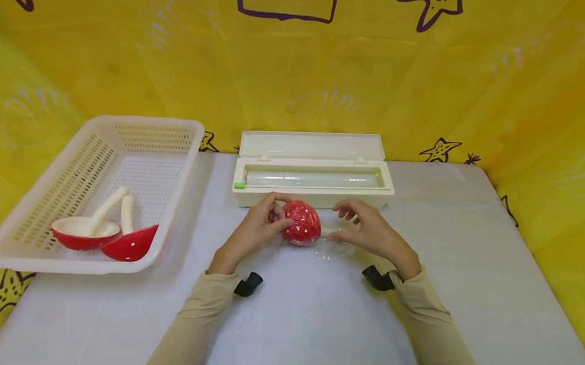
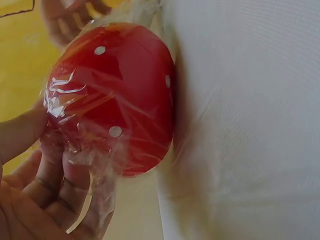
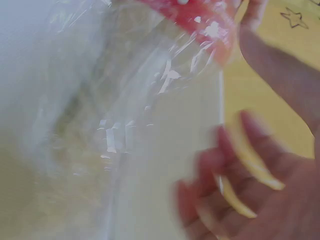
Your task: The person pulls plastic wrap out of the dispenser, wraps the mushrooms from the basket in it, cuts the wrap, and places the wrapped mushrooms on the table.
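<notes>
A red ladle (image 1: 302, 221) with white dots sits low over the table, its bowl's rounded back upward and its pale handle toward the right. Clear plastic film (image 1: 332, 251) wraps it, crinkled over the bowl and loose around the handle. My left hand (image 1: 260, 227) pinches the bowl's left edge; in the left wrist view its thumb and fingers grip the film-covered rim of the ladle (image 2: 120, 95). Beside the handle, my right hand (image 1: 368, 229) has its fingers apart and loosely bent. In the right wrist view nothing lies between these blurred fingers (image 3: 210, 162), and loose film (image 3: 110, 135) hangs beside them.
Behind the hands stands a white film dispenser box (image 1: 313, 195), lid (image 1: 310, 144) raised, with a roll of film (image 1: 312, 178) inside and a green tab (image 1: 239, 185) at its left. A white basket (image 1: 185, 182) on the left holds two similar ladles (image 1: 132, 246). Yellow cloth (image 1: 286, 67) borders the table.
</notes>
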